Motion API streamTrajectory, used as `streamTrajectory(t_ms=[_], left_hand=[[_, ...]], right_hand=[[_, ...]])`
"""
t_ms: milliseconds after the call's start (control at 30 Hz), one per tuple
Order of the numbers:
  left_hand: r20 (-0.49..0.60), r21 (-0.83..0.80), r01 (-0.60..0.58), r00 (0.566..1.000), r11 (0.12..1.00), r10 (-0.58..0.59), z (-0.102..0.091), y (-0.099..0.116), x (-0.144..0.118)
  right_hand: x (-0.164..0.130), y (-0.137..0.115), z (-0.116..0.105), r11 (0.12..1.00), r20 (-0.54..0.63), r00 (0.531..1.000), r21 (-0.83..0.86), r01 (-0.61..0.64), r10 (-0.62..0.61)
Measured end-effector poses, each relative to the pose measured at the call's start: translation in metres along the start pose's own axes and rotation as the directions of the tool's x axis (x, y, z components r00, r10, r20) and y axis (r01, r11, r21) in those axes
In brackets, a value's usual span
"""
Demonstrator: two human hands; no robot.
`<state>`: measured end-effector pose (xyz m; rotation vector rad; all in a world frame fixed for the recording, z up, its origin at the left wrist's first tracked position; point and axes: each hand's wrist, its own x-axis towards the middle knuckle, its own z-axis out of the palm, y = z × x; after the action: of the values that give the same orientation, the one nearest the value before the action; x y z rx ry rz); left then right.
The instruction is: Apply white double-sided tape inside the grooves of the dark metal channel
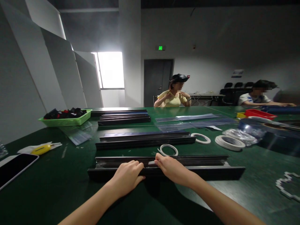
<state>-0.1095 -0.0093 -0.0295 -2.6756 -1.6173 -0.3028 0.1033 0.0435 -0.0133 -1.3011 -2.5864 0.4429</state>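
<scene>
A long black channel-shaped profile (199, 172) lies lengthwise across the table in front of me. My left hand (128, 175) grips its front wall near the middle, fingers over the edge and thumb on the outer side. Just to the right, my right hand (172, 167) is closed in a pinch over the channel. A short pale strip (152, 162) shows at its fingertips, inside the channel; its far end is hidden. Behind the profile, close to my right hand, lies a small ring of white strip (169, 150).
Behind are more black profiles (145, 142), white rolls (229, 142) and clear plastic strips (194, 122) on the green table (58, 193). At left sit a green basket (67, 120), a yellow-handled tool (41, 149) and a phone (16, 167). Two people (174, 95) sit across the table.
</scene>
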Motion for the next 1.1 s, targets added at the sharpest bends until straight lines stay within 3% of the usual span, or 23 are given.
streamTrajectory(t_ms=[367, 633, 1100], left_hand=[[0.005, 0.040, 0.099, 0.995, 0.994, -0.100, -0.002, -0.009, -0.007], [0.002, 0.043, 0.083, 0.997, 0.996, -0.083, -0.006, -0.008, -0.007], [0.046, 0.030, 0.096, 0.994, 0.995, -0.097, -0.009, -0.005, -0.007]], right_hand=[[-0.001, 0.002, -0.002, 1.000, 0.001, 1.000, -0.007, 0.018, -0.018], [0.000, -0.001, -0.001, 0.999, 0.047, 0.998, -0.010, -0.044, 0.044], [-0.001, -0.002, 0.001, 0.999, 0.031, 0.999, 0.020, -0.038, 0.037]])
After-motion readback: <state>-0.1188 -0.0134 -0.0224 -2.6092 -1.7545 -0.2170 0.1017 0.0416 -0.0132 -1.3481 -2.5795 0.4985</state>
